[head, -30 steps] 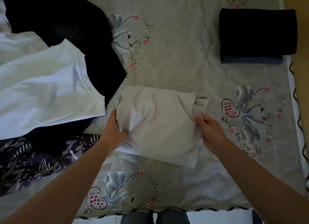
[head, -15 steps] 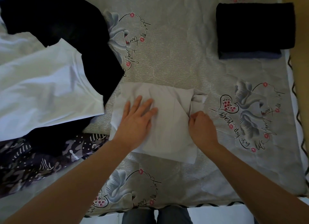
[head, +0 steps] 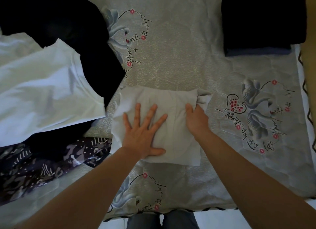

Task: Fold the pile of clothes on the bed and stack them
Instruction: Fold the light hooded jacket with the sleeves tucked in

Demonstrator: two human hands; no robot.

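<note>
A pale grey, partly folded cotton garment [head: 172, 126] lies in the middle of the grey printed bedsheet [head: 179, 61]. The left hand [head: 143, 131] rests flat on its left half, fingers straight and spread. The right hand [head: 196, 119] curls round the garment's right edge, bunching the cloth there. A folded stack of dark clothes [head: 263, 22] sits well apart at the far right; unfolded white [head: 44, 95], black [head: 56, 18] and patterned [head: 44, 163] clothes lie piled at the left.

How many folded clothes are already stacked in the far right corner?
2 show: a black folded garment on top and a blue-grey folded one beneath it, only its near edge visible. More could be hidden between or under them.
</note>
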